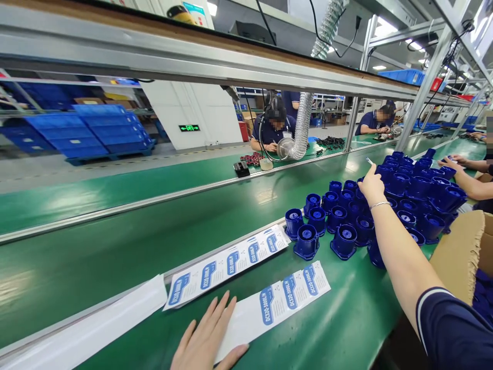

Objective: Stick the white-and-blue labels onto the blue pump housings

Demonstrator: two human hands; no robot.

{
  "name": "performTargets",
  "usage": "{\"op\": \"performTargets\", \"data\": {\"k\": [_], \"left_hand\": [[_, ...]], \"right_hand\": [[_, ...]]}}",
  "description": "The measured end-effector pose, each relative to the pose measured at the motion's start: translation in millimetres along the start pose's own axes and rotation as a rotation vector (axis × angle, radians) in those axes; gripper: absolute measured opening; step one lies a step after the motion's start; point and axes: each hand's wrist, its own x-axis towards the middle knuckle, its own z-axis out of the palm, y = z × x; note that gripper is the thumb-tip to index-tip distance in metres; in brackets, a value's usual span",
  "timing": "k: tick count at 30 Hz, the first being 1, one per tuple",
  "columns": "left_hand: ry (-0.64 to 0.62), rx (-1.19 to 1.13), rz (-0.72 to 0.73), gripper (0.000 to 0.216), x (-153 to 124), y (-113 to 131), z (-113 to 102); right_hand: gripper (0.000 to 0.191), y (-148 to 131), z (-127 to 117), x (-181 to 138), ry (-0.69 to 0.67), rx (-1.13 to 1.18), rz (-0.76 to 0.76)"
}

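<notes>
My left hand (210, 334) lies palm down with fingers spread, across the bare end of a sheet of labels (277, 303) printed in blue and white. My right hand (372, 186) is stretched out over a crowd of dark blue plastic housings (346, 234), its fingers drawn in. At its fingertips shows a small white piece (369, 161), too small to name for certain. Another stack of label sheets (231, 264) runs behind the one under my left hand, and a long white strip of paper (115, 321) lies to the left of it.
A torn cardboard box (456, 252) stands at the right with blue parts inside. At far right another person's hands (452, 163) work beside the housings. A metal rail (154, 198) divides the green benches; a silver duct (303, 126) hangs above. Co-workers sit opposite.
</notes>
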Motion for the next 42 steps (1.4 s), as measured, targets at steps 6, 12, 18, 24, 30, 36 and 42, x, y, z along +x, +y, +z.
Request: {"op": "performTargets", "data": {"k": [6,12,18,24,30,36,42], "left_hand": [[0.18,-0.405,-0.124,0.072,5.8,22.8,-30.4],[-0.043,-1.523,-0.344,0.065,12.4,109.8,-86.2],[0.275,-2.44,-0.472,0.037,21.0,119.7,-93.2],[0.499,-2.365,-0.757,0.033,18.9,94.8,-86.6],[0.476,-2.344,-0.867,0.042,16.9,95.9,-80.0],[0.42,-2.32,-0.89,0.048,10.9,94.1,-66.2],[0.392,-2.285,-0.693,0.059,7.9,98.7,-70.5]], "right_hand": [[0.106,-33.2,-49.1,-26.0,0.221,0.284,-0.28],[0.108,-107.7,-78.1,-169.3,-0.061,1.073,-0.87],[0.096,-114.9,-48.1,-301.4,-0.319,1.286,-1.393],[0.053,-104.2,-47.9,-286.9,-0.713,1.449,-1.077],[0.02,-101.1,-42.5,-274.9,-1.153,1.575,-0.534],[0.028,-103.0,-46.4,-280.2,-1.364,1.611,-0.364],[0.04,-100.6,-48.0,-271.8,-1.393,1.597,-0.381]]}}
